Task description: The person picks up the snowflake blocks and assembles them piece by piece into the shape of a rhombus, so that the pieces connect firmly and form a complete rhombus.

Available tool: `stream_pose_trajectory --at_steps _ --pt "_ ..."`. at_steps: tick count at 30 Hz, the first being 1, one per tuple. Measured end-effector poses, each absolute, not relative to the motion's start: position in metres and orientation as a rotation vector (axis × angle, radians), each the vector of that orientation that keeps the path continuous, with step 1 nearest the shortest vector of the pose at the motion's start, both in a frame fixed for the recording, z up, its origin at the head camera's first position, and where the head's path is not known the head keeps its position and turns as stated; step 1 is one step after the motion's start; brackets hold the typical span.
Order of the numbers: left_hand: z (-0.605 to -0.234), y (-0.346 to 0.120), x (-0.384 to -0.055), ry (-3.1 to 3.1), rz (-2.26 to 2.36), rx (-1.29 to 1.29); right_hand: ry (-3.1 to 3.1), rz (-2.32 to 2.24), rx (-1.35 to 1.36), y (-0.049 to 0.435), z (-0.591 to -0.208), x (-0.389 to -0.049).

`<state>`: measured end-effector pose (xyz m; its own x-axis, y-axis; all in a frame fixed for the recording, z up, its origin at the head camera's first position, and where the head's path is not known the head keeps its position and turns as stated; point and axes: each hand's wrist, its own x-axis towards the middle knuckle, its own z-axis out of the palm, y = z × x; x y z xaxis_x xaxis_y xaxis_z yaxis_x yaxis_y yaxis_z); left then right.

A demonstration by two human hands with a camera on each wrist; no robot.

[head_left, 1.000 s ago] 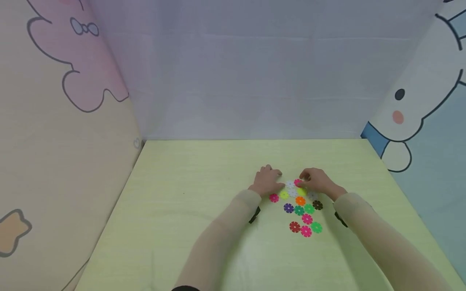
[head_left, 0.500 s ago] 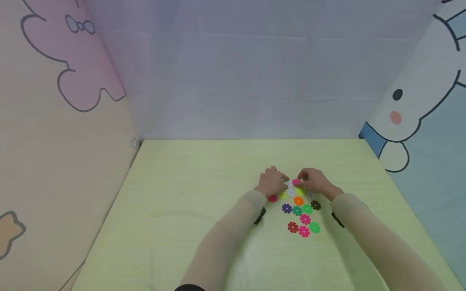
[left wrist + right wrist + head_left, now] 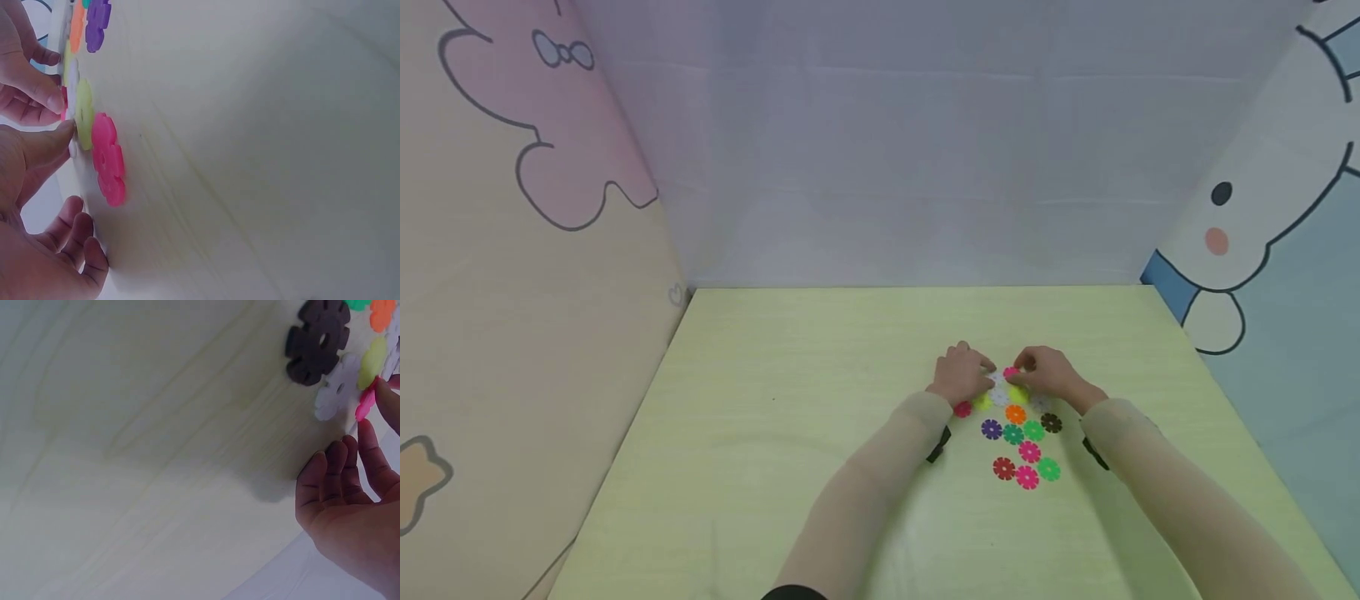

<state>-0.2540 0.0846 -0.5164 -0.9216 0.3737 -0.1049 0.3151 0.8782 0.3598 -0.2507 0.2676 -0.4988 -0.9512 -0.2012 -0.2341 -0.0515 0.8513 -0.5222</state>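
In the head view my left hand [image 3: 960, 373] pinches a white plastic snowflake disc [image 3: 72, 100] by its edge, between thumb and forefinger, with the other fingers loosely bent. Opposite it, my right hand [image 3: 1051, 372] holds a pink snowflake disc [image 3: 365, 403] between thumb and forefinger. The pink disc sits right beside the white one; fingers hide whether their slots are joined. Just nearer to me lie another white disc [image 3: 999, 397] and a yellow disc [image 3: 1018, 395]. Beside the left wrist are a second yellow disc [image 3: 84, 115] and a pink-red disc [image 3: 108, 159].
More flat discs lie in front of the hands: orange [image 3: 1016, 414], purple [image 3: 992, 429], teal [image 3: 1012, 434], dark brown [image 3: 1051, 422], red [image 3: 1003, 468] and green [image 3: 1048, 468] among them. They rest on a pale yellow table [image 3: 760, 467], with a curtain [image 3: 880, 150] behind.
My left hand has shifted right, from beside the white disc to its edge, and now pinches it. The right hand has stayed nearly still with the pink disc.
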Motion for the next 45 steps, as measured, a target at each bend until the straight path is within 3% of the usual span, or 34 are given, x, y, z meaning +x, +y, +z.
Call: stream_pose_trajectory --at_steps 15,38,45 --pt "-0.514 0.087 -0.254 2.844 0.578 0.469 2.729 -0.811 -0.084 0.266 -0.504 -0.249" --pt "-0.523 0.068 -0.255 2.694 1.103 0.441 2.835 -0.917 -0.108 0.265 -0.501 -0.244" --pt "-0.522 0.051 -0.257 2.584 1.347 0.328 2.838 -0.935 -0.182 0.267 -0.500 -0.242"
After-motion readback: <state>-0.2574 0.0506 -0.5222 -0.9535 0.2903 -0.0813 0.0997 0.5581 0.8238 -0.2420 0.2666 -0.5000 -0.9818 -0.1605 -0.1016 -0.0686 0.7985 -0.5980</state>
